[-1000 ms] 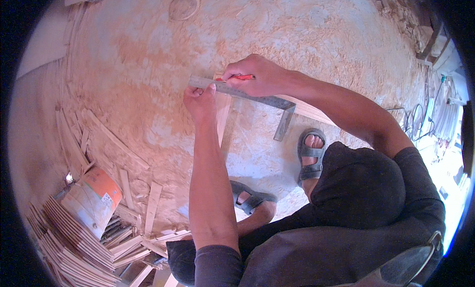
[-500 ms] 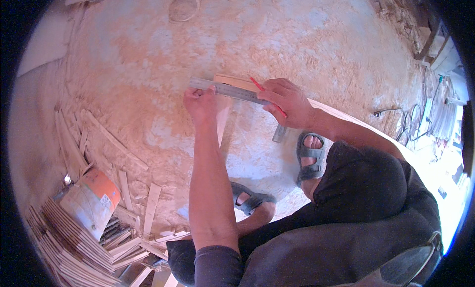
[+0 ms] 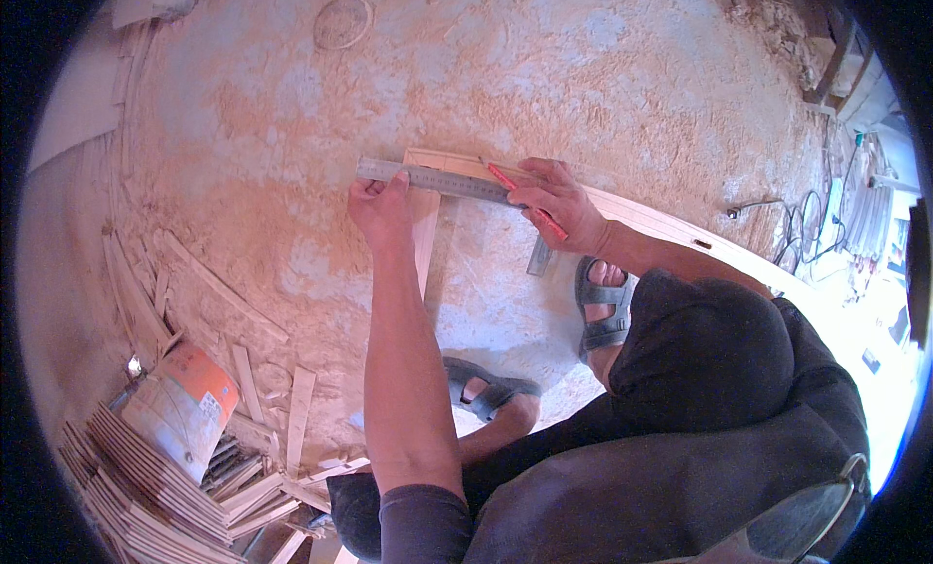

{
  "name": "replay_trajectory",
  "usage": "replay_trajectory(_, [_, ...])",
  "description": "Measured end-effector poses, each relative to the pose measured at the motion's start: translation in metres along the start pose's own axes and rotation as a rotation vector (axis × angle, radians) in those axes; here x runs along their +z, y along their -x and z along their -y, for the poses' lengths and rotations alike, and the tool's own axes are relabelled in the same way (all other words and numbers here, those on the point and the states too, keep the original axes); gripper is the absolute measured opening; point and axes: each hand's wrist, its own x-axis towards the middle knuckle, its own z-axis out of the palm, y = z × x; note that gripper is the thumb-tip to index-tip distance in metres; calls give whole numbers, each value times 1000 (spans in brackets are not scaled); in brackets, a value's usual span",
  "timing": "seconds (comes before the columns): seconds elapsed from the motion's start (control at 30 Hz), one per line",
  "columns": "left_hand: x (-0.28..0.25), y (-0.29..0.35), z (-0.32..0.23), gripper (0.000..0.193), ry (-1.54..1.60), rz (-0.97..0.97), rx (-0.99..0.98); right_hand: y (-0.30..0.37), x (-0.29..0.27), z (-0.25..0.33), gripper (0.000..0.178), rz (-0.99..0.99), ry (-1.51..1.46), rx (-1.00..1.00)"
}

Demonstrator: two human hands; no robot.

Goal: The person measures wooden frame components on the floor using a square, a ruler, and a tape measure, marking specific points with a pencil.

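A steel ruler (image 3: 457, 184) lies across a long pale wooden strip (image 3: 641, 217), near that strip's left end. My left hand (image 3: 381, 209) pinches the ruler's left end between thumb and fingers. A red pencil (image 3: 525, 200) is in my right hand (image 3: 571, 214), its tip over the wood by the ruler's far edge. The fingers of that hand also touch the ruler's right part. A second wooden strip (image 3: 425, 236) runs toward me from under the ruler. Near my right hand, a flat metal blade (image 3: 539, 257) lies on the floor, partly hidden.
My sandalled feet (image 3: 604, 307) are close behind the wood. At left stand an orange and white bucket (image 3: 190, 399), stacked thin boards (image 3: 146, 477) and scattered wood offcuts (image 3: 301, 409). Cables (image 3: 802, 229) lie at right. Dust covers the floor (image 3: 292, 107).
The view has shifted slightly, so hands and wood appear a little further left. The pencil has tilted, and its pointed tip now shows over the wood. Both holds stay the same.
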Motion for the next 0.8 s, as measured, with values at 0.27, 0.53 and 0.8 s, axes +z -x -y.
replay_trajectory(0.27, [2,6,-7,26,83,36,4,2,2,-1,47,-20,-21,39])
replay_trajectory(0.53, [-1,5,-6,51,-77,6,60,-3,2,5,45,-46,8,48])
replay_trajectory(0.8, [2,28,-16,106,-421,73,245,0,4,1,51,-42,3,30])
